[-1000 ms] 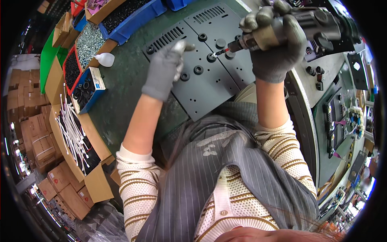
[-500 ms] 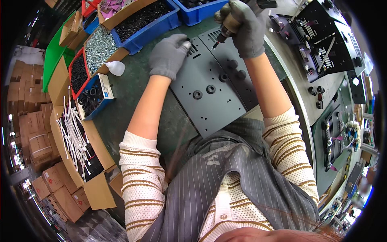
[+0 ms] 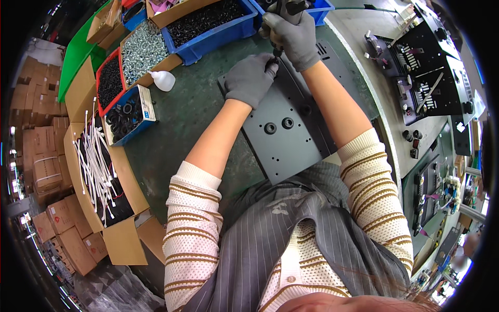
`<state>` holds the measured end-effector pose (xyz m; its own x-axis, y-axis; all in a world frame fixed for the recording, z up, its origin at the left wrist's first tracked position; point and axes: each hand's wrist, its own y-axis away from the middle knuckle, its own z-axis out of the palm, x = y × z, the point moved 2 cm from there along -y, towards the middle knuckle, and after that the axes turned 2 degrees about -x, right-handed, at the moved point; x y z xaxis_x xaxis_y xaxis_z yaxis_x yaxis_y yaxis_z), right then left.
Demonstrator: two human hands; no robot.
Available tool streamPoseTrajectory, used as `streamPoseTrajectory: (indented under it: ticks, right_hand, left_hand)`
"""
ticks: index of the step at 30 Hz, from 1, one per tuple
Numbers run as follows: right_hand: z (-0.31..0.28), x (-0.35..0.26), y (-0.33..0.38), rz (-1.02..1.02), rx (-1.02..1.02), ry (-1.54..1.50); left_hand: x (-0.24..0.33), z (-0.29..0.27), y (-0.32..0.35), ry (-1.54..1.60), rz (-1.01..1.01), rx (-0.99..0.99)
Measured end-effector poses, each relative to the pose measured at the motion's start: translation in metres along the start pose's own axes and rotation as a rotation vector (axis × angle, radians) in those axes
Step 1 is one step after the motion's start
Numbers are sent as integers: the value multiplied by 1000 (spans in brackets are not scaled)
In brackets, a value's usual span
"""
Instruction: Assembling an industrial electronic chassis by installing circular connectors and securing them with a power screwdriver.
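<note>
While the gloved right hand (image 3: 293, 34) grips a power screwdriver (image 3: 283, 13) upright, the gloved left hand (image 3: 249, 78) rests curled on the grey metal plate (image 3: 286, 135) lying on the green worktop (image 3: 176, 119), fingertips beside the bit.

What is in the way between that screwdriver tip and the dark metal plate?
Nothing visible. The right hand holds the power screwdriver with its tip right at the dark metal plate; the left hand rests beside the tip.
</note>
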<state>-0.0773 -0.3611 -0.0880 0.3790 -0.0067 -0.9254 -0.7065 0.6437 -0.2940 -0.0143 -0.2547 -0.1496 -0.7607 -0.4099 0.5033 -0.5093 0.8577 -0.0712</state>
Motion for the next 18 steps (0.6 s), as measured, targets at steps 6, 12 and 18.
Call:
streamPoseTrajectory:
  ticks: [6,12,18]
  right_hand:
    - [-5,19,-12,-510,-303,-80]
    - [3,0,-8,-16,-122,-124]
    - [3,-37,22,-140,-27,-179]
  left_hand:
    - [-4,-10,10,165,38,90]
    - [-17,-16,65,2013,-625,-386]
    - [-1,-26,93,1974,-714,-195]
